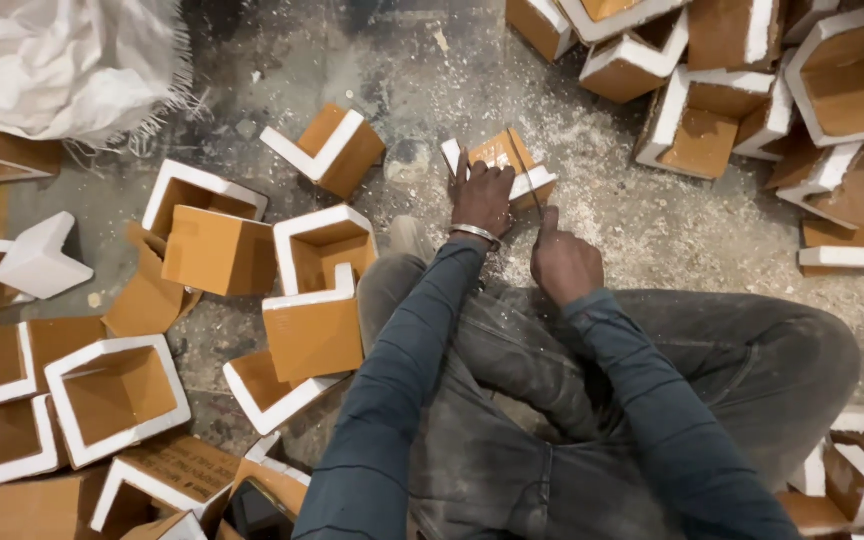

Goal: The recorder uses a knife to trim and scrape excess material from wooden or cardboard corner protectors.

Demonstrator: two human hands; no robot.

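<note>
A person sits on a dusty grey concrete floor with legs crossed in dark, dust-marked trousers. The left hand, with a metal bangle at the wrist, lies flat with fingers spread on a small L-shaped corner piece of white foam faced with brown cardboard, pressing it to the floor just ahead of the knees. The right hand is closed around a thin dark blade-like tool that slants up across the right end of that corner piece; what kind of tool it is cannot be made out.

White shavings and dust lie thick on the floor right of the corner piece. Left of it, a scatter of open square cardboard-and-foam box shapes and single corner pieces covers the floor, and another L-shaped piece lies just left and slightly beyond. Beyond and to the right of the corner piece, a heap of the same brown and white pieces is piled together. A white woven sack sits far to the left and beyond.

The risks look plain. The tool runs very close to the left hand's fingers, so a slip off the soft foam could bring the edge against them. The piece is small and held by pressure alone, so it could skid on the loose shavings under it. Pushing hard could also tear the cardboard facing or break the foam unevenly.
</note>
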